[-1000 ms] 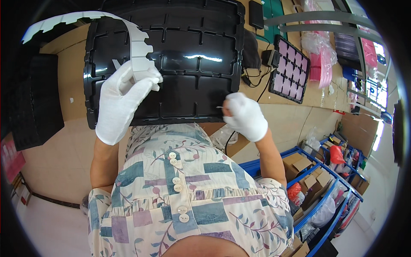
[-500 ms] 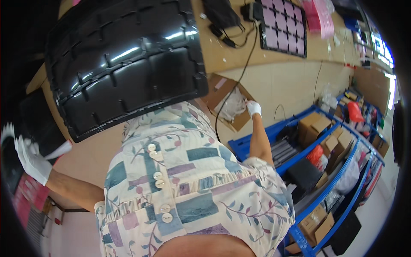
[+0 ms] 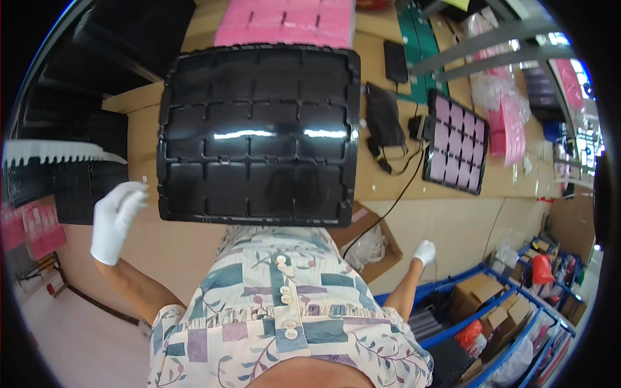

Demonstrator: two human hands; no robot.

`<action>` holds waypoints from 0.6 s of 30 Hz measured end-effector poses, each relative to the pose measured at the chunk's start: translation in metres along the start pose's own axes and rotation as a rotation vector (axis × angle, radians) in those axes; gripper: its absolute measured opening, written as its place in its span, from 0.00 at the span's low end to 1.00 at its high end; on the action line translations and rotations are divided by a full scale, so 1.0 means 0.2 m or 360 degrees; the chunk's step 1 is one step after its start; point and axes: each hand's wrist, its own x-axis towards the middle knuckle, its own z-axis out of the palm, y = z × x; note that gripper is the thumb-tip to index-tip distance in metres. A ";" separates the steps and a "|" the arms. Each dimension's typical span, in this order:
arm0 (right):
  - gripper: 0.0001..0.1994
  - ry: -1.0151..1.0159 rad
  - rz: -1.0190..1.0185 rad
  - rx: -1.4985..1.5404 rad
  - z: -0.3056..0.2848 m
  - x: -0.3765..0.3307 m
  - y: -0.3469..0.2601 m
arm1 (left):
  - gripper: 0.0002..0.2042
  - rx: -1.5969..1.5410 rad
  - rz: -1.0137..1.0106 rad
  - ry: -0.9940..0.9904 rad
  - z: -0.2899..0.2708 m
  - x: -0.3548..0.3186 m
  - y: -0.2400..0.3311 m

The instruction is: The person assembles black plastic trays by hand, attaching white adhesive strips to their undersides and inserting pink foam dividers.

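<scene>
A large black plastic tray [image 3: 259, 139] with moulded compartments lies in front of me, its near edge by my dress. My left hand [image 3: 118, 220], in a white glove, is raised off the tray's near left corner. Its fingers are loosely stretched and slightly bent, with nothing visible in them. Low on the right, my gloved right hand [image 3: 424, 251] has its fingers curled in; nothing shows in it. That hand is beside an open cardboard box [image 3: 390, 251] with clear plastic film [image 3: 364, 249] inside. Neither hand touches the black tray.
Pink trays [image 3: 284, 22] lie beyond the black one. To the right are a black pouch [image 3: 385, 113], a cable [image 3: 404, 194] and a pink-filled compartment tray [image 3: 456, 142]. Black trays [image 3: 97, 161] stand left. A blue-framed rack [image 3: 466, 284] holds boxes at lower right.
My view has shifted, so the black tray appears smaller and farther right, and the pink trays show. My left hand has risen and come closer to the tray's edge. My right hand has moved rightward from the box.
</scene>
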 end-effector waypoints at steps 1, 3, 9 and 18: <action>0.14 0.0206 0.0009 0.0405 -0.28 0.00 -0.39 | 0.10 -0.0069 0.0262 -0.0107 0.04 -0.05 0.11; 0.14 0.0522 -0.0284 0.0923 -0.98 0.08 -0.87 | 0.10 -0.0076 0.0598 -0.0473 0.15 0.12 0.25; 0.07 -0.0149 -0.2121 0.1342 -1.93 -0.10 -2.65 | 0.12 -0.0117 0.0935 -0.0022 0.36 0.75 0.34; 0.16 -0.0316 -0.3082 -0.0480 -1.39 -0.09 -3.81 | 0.12 -0.0606 0.0553 0.0043 0.24 1.01 0.19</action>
